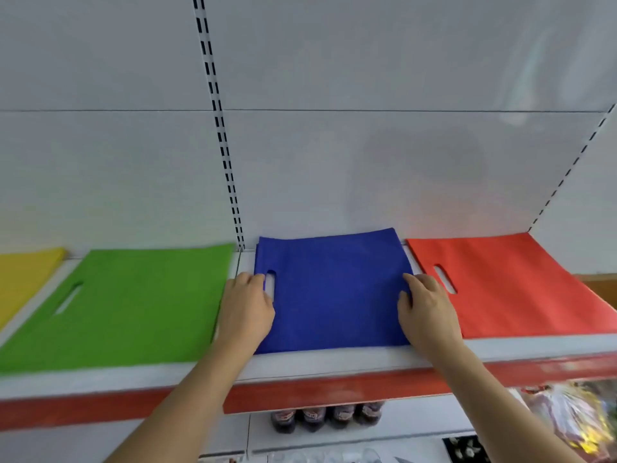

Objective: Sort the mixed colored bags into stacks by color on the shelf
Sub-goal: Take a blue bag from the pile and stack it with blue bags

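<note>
A person's left hand point(246, 307) and right hand point(425, 310) rest with relaxed fingers on opposite edges of the blue bags point(334, 292), stacked mid-shelf point(334, 362). Green bags point(123, 305) lie at nine o'clock, red bags point(507, 285) at three, yellow bags point(23, 279) far left.

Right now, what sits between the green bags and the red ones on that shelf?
In the head view, the blue bags lie between the green bags and red bags, with the left hand and right hand on their side edges.
</note>
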